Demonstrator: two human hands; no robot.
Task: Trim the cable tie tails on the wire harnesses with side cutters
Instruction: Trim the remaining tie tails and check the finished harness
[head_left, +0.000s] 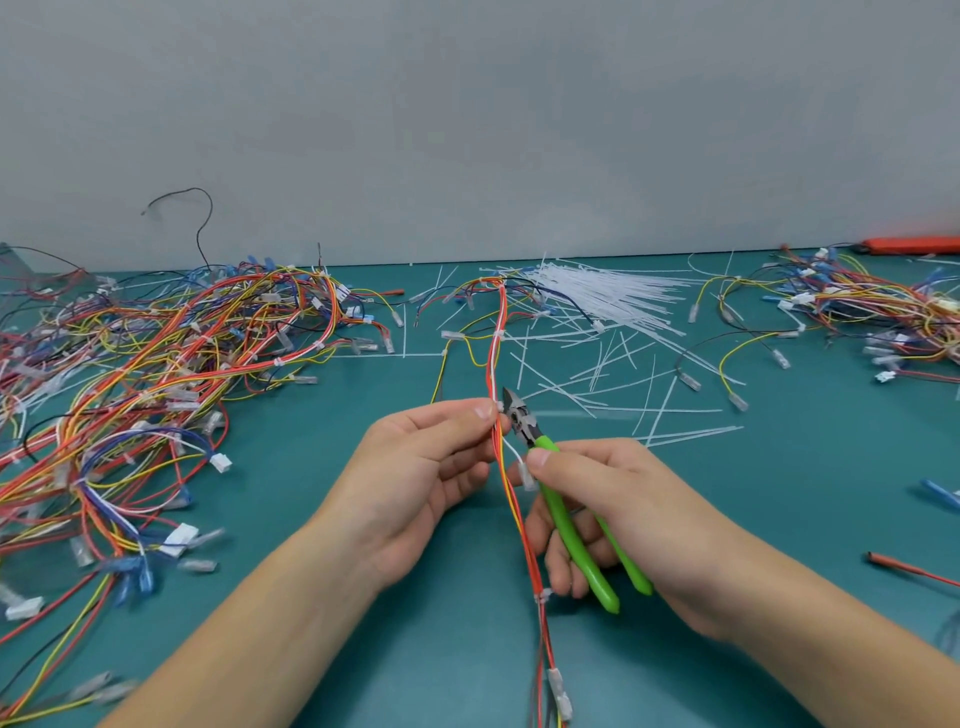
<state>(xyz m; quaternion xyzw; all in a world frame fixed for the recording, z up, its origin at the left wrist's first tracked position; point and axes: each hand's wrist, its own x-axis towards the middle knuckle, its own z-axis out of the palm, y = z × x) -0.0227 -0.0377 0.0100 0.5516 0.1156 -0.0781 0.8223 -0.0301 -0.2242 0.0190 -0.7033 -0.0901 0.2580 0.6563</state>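
1. Green mat (363, 519): pile of harnesses (145, 374) at left, loose cable ties (613, 296) at far centre, cut tails (597, 384) strewn between; likely sorted for reach.
2. Wire harness (511, 499) runs down the middle, held taut for cutting.
3. Left hand (415, 483) pinches it beside the cable tie (501, 406), palm turned inward.
4. Right hand (613, 514) grips green side cutters (566, 514), fingers curled round handles, blades touching the tie.

left hand (415, 467) pinching wire harness (511, 499); right hand (613, 499) gripping green side cutters (566, 504), tips beside cable tie (500, 405); loose ties (613, 296), harness pile (145, 374) on teal surface (311, 519).
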